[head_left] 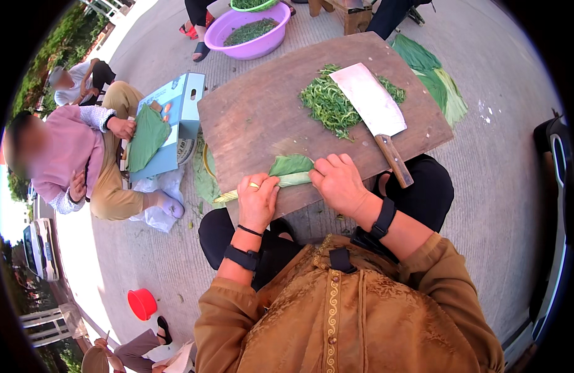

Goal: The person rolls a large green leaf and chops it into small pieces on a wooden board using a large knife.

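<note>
Both my hands grip a green leaf [293,174] that is partly rolled, at the near edge of a brown wooden board [256,112]. My left hand [257,200] closes on its left part, where a pale stem sticks out past the fingers. On its right end, my right hand [341,181] is closed with the fingers curled. A flap of the leaf stands up between the hands. Farther off on the board lies a heap of shredded green leaves [327,102]. A cleaver [374,102] rests partly over the heap, its wooden handle pointing toward me over the board's right edge.
Large green leaves [433,74] lie on the ground beyond the board's right corner. A purple basin [249,38] of shredded greens stands at the far side. To the left, a person [75,143] sits by a blue box [187,102], holding a leaf. A red bucket [142,304] stands lower left.
</note>
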